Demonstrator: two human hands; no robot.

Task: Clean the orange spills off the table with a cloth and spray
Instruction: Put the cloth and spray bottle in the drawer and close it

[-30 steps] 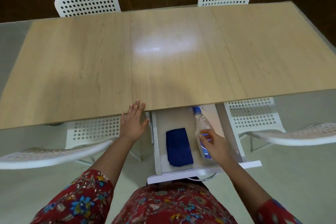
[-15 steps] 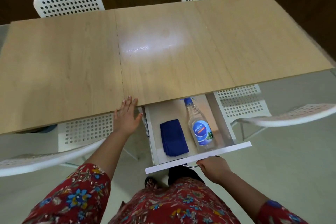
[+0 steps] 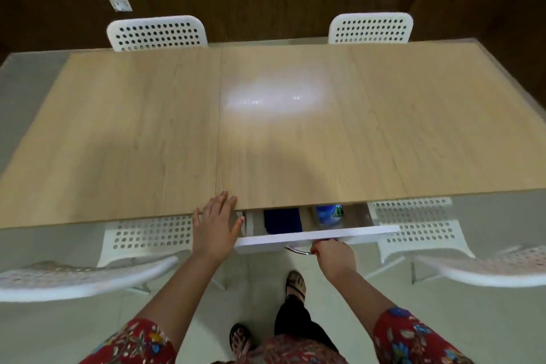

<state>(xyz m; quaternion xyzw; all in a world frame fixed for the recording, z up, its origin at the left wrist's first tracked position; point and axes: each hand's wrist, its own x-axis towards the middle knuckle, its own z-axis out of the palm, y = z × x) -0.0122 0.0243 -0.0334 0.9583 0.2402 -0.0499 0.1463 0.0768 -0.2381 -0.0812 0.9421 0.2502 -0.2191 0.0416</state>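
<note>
Drawer handle (image 3: 297, 250) clasped by the right hand (image 3: 334, 257), left hand (image 3: 215, 224) laid flat on the table (image 3: 147, 142), the limp blue cloth (image 3: 282, 220) inside is judged best pinched mid-fold.

The left hand (image 3: 217, 224) is open, its fingers straight and close together, fingertips on the desk (image 3: 147, 142) edge and thumb spread to the right. Its bare forearm reaches forward. To its right and nearer the body, the right hand (image 3: 334, 254) is knuckles-up, its fingers curled round a handle (image 3: 297, 250).
</note>
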